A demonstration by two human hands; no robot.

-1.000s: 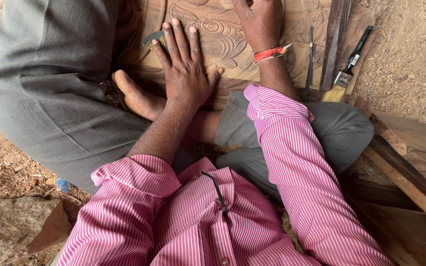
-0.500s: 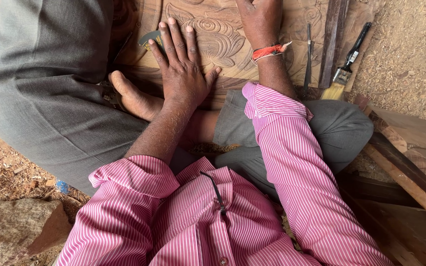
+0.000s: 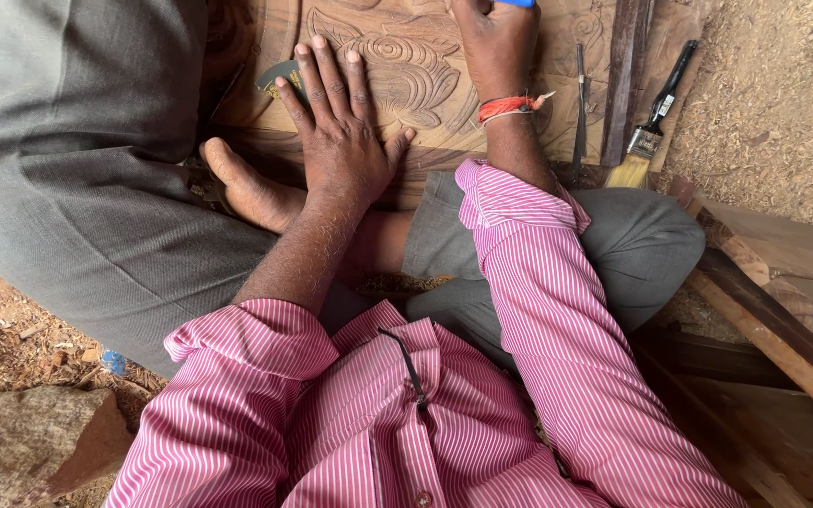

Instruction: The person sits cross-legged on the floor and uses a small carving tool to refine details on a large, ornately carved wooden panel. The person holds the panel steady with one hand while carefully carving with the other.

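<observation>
Left hand [image 3: 341, 132] lies flat on carved panel [image 3: 406, 75]; right hand [image 3: 496, 47], cut off, grips something blue.

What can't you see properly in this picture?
Head view:
- The right hand grips something blue; the top edge cuts it off, so its kind is unclear.
- The carved wooden panel: partly hidden under the left hand, top cut off.
- A dark flat piece under the left fingertips: mostly covered.

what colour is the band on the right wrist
Orange-red, with a thin pale strand beside it. The wrist band shows best in the head view.
</observation>
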